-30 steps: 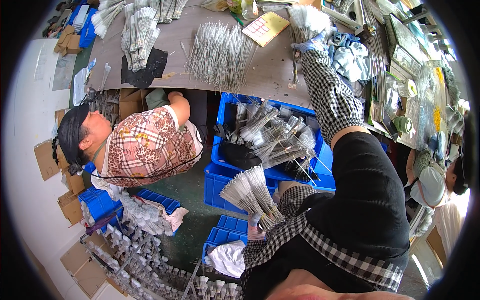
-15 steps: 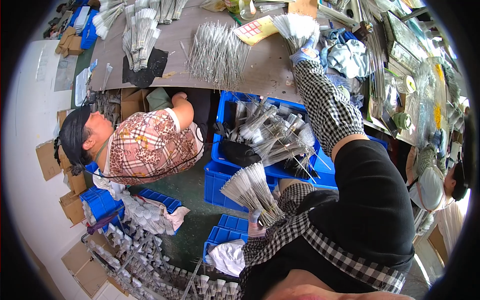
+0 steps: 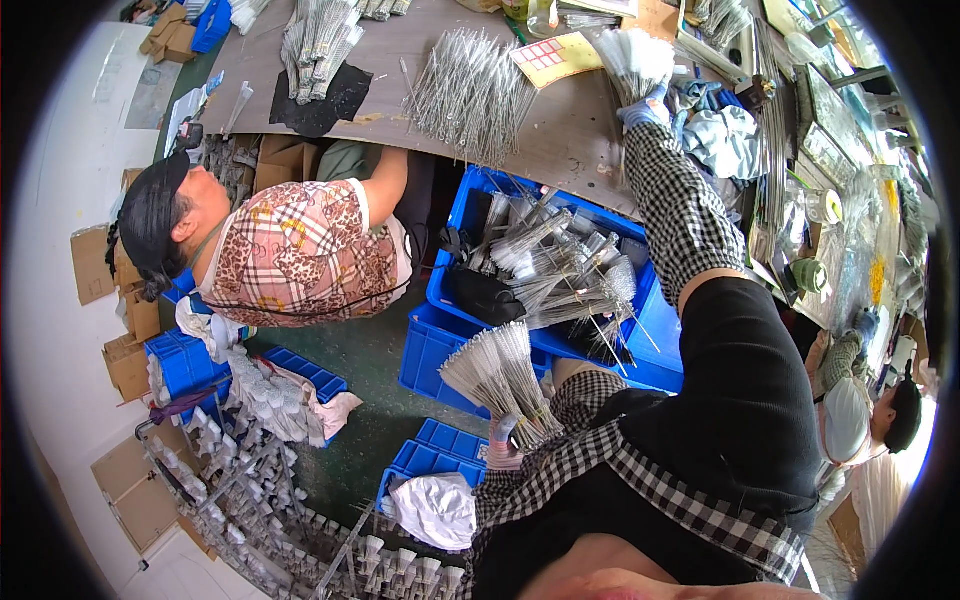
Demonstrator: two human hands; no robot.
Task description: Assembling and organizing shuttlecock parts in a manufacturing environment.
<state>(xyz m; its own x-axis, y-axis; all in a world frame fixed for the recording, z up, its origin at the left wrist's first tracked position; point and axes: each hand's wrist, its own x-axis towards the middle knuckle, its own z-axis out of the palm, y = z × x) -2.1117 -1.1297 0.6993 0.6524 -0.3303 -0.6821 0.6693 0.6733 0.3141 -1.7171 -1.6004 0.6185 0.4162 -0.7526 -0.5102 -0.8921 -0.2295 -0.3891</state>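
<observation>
My left hand (image 3: 504,440), in a glove, is closed around bundles of thin wire brushes (image 3: 497,375) with pale bristles, held low in front of my body so that they fan out. My right arm reaches far across the table; its gloved right hand (image 3: 645,110) grips the lower end of a bundle of white-tipped wire brushes (image 3: 637,60) at the table's back right. To its left lies a yellow card with a red grid (image 3: 557,60). Beside that card, a broad loose heap of wire brushes (image 3: 470,95) covers part of the table (image 3: 375,120).
Below the table edge, a blue crate (image 3: 440,290) holds many brush bundles. A co-worker (image 3: 300,250) is at the left, another person (image 3: 860,410) far right. Racks of brushes (image 3: 250,520) stand lower left. Crumpled cloths (image 3: 722,140) lie right of my right hand.
The view has shifted, so the table and crates appear a little farther right. Both my hands keep their grip on their bundles. The co-worker's arm has shifted slightly.
</observation>
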